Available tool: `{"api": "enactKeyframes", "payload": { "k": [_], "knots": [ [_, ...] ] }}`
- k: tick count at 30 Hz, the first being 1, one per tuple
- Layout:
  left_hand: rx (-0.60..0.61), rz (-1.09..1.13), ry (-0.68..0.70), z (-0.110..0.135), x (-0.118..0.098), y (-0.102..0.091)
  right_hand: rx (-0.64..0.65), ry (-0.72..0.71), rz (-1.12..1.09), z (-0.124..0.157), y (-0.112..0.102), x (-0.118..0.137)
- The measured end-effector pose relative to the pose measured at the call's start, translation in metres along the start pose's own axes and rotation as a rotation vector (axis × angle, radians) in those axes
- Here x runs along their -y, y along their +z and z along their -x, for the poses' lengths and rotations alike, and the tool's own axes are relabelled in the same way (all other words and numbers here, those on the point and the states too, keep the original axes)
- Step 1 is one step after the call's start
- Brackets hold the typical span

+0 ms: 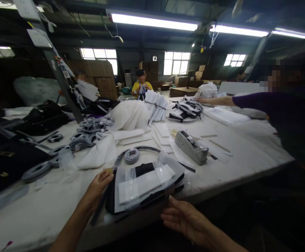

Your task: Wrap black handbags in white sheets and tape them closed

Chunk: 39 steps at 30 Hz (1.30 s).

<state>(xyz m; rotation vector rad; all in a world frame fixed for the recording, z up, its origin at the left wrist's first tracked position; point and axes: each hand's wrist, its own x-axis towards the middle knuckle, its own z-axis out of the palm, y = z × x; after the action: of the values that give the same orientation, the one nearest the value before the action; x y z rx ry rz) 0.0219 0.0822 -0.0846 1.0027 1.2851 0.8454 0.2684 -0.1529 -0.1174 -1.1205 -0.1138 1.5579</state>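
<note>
A flat black handbag [111,197] lies at the table's near edge, its dark strap curving behind it. White foam sheet [144,183] and clear plastic cover its front. My left hand [100,185] is closed at the bag's left side, thumb and fingers pinching its edge or strap; the exact grip is partly hidden. My right hand [181,217] is open just below the bag's lower right edge, thumb raised and fingers apart from it. A coiled grey wrapped strap [131,155] rests inside the curve of the dark strap.
A grey tape dispenser [191,147] stands right of the bag. Wrapped strap coils [89,131] and white foam sheets [131,112] pile up behind. Black bags [13,164] lie at the left. A co-worker's arm [221,101] reaches in from the right; another person [141,85] works across the table.
</note>
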Motion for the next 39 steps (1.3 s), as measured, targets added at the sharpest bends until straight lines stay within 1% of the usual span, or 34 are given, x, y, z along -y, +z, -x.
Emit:
{"api": "enactKeyframes", "payload": {
  "k": [2, 5, 8, 9, 11, 14, 16, 18, 21, 23, 26, 29, 32, 34, 36, 38, 39],
  "knots": [
    [0.027, 0.002, -0.048, 0.012, 0.001, 0.003, 0.032, 0.011, -0.086, 0.000, 0.008, -0.002],
    [0.095, 0.013, -0.105, 0.027, 0.008, 0.003, 0.104, 0.026, -0.155, 0.006, 0.012, 0.001],
    [0.231, 0.067, -0.094, 0.044, 0.023, 0.004, 0.140, 0.037, -0.201, 0.013, 0.016, 0.001],
    [0.256, 0.082, -0.077, 0.052, 0.029, 0.005, 0.137, 0.034, -0.217, 0.015, 0.018, 0.000],
    [0.236, 0.091, -0.035, 0.068, 0.041, 0.007, 0.105, 0.019, -0.245, 0.017, 0.024, -0.004],
    [0.110, 0.061, 0.032, 0.091, 0.057, 0.010, 0.018, -0.019, -0.266, 0.018, 0.034, -0.011],
    [0.031, 0.038, 0.088, 0.105, 0.064, 0.013, -0.033, -0.050, -0.295, 0.017, 0.039, -0.014],
    [-0.013, 0.040, 0.148, 0.116, 0.067, 0.016, -0.087, -0.076, -0.343, 0.015, 0.042, -0.017],
    [-0.017, 0.083, 0.209, 0.129, 0.062, 0.023, -0.141, -0.118, -0.367, 0.014, 0.045, -0.017],
    [-0.028, 0.108, 0.210, 0.134, 0.055, 0.027, -0.132, -0.158, -0.344, 0.016, 0.046, -0.015],
    [-0.060, 0.124, 0.219, 0.142, 0.043, 0.032, -0.069, -0.239, -0.300, 0.025, 0.049, -0.007],
    [-0.031, 0.127, 0.280, 0.148, 0.026, 0.039, 0.006, -0.360, -0.288, 0.037, 0.052, 0.006],
    [0.006, 0.095, 0.344, 0.151, 0.001, 0.052, 0.046, -0.462, -0.339, 0.047, 0.052, 0.026],
    [0.017, 0.058, 0.400, 0.150, -0.022, 0.066, 0.057, -0.506, -0.369, 0.054, 0.052, 0.046],
    [0.048, 0.022, 0.474, 0.148, -0.050, 0.086, 0.058, -0.556, -0.393, 0.061, 0.052, 0.070],
    [0.135, 0.012, 0.553, 0.144, -0.082, 0.112, 0.043, -0.620, -0.432, 0.069, 0.052, 0.100],
    [0.212, 0.027, 0.589, 0.142, -0.098, 0.127, 0.028, -0.653, -0.453, 0.073, 0.051, 0.117]
  ]
}}
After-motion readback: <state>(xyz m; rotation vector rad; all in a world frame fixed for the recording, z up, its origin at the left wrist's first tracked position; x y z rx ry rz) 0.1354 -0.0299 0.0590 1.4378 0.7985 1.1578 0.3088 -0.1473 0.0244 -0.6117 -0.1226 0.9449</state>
